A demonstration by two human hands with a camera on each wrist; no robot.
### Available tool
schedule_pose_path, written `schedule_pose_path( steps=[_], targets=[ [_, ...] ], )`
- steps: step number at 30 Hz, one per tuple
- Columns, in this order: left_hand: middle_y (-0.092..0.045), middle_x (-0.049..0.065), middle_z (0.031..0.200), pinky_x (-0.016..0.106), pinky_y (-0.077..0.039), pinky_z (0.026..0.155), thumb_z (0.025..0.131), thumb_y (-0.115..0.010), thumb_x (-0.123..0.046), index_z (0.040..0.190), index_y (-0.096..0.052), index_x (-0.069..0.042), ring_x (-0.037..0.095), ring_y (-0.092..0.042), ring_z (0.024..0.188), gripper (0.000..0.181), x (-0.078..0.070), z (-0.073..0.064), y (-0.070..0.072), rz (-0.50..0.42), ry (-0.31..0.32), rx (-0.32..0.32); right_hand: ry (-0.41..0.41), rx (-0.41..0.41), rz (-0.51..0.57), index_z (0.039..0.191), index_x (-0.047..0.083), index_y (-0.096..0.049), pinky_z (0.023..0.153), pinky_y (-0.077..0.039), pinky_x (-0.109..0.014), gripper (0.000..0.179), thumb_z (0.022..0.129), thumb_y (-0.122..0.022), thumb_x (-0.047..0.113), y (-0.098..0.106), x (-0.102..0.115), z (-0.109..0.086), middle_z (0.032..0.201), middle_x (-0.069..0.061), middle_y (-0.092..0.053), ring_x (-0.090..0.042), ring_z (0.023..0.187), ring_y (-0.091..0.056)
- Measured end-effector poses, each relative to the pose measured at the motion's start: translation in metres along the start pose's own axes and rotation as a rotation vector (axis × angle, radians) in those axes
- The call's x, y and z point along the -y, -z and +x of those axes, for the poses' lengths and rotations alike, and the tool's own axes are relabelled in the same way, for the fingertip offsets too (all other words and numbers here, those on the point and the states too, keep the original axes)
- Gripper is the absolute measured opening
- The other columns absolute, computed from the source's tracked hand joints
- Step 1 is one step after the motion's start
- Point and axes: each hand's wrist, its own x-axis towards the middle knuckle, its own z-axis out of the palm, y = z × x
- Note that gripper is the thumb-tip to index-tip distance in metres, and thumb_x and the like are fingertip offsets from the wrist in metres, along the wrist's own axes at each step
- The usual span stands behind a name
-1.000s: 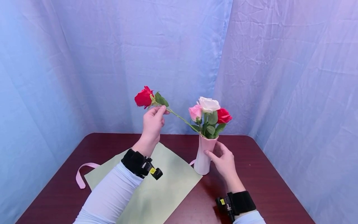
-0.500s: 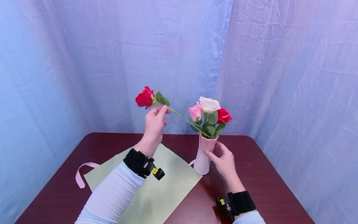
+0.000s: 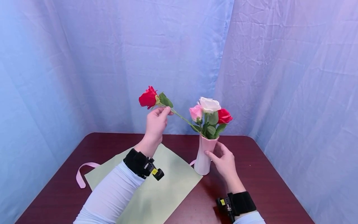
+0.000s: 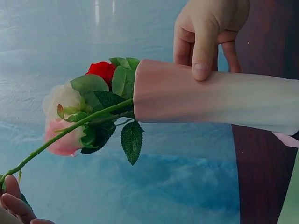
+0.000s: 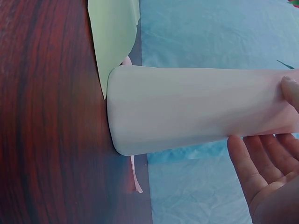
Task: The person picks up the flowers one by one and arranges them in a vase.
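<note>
Between thumb and fingers, my left hand (image 3: pixel 156 124) pinches the stem of a red rose (image 3: pixel 148 97) just below its bloom. That stem slants down to the right, its lower end meeting the mouth of a pink-and-white vase (image 3: pixel 203 158); in the left wrist view the tip is hidden at the rim. Inside the vase stand a pink rose (image 3: pixel 195 112), a white rose (image 3: pixel 208 105) and a second red rose (image 3: pixel 224 116), with green leaves. My right hand (image 3: pixel 224 162) holds the upright vase from its right side, thumb on the front, as the right wrist view (image 5: pixel 275 172) also shows.
A sheet of pale green paper (image 3: pixel 167 180) lies on the dark red-brown table (image 3: pixel 251 186), its right corner beside the vase base. Pink ribbon (image 3: pixel 80 177) sticks out past the paper's left side. Blue-lilac curtains (image 3: pixel 167 46) hang around the table.
My left hand and the red rose it pinches have shifted slightly to the right, closer to the vase. The right hand and the vase have stayed practically in place.
</note>
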Motion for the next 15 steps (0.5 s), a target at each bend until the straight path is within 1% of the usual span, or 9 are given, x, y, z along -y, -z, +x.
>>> schedule_pose_path(
  steps=[2, 7, 15],
  targets=[
    [-0.07, 0.014, 0.096, 0.025, -0.034, 0.056, 0.099, -0.069, -0.033, 0.102, -0.071, -0.005, 0.014, -0.04, 0.054, 0.028, 0.001, -0.001, -0.002, 0.029, -0.003, 0.013, 0.0, -0.001, 0.001, 0.137, 0.01, -0.061, 0.092, -0.055, -0.037, 0.063, 0.085, -0.085, 0.036, 0.0, 0.0, 0.0, 0.125, -0.011, -0.069, -0.025, 0.115, -0.065],
    [-0.07, 0.01, 0.093, 0.028, -0.035, 0.059, 0.099, -0.069, -0.033, 0.104, -0.071, -0.005, 0.016, -0.041, 0.057, 0.029, 0.006, -0.006, -0.008, 0.064, -0.004, 0.034, 0.002, 0.005, -0.003, 0.138, 0.01, -0.061, 0.091, -0.055, -0.037, 0.064, 0.085, -0.084, 0.038, 0.0, 0.0, -0.001, 0.125, -0.01, -0.069, -0.025, 0.115, -0.065],
    [-0.071, 0.01, 0.092, 0.03, -0.038, 0.062, 0.099, -0.069, -0.026, 0.102, -0.07, -0.004, 0.019, -0.046, 0.064, 0.022, 0.014, -0.009, -0.019, 0.087, -0.03, 0.074, 0.015, 0.006, 0.011, 0.137, 0.009, -0.061, 0.09, -0.055, -0.036, 0.062, 0.085, -0.085, 0.034, 0.0, 0.0, -0.001, 0.125, -0.011, -0.069, -0.026, 0.114, -0.066]
  ],
)
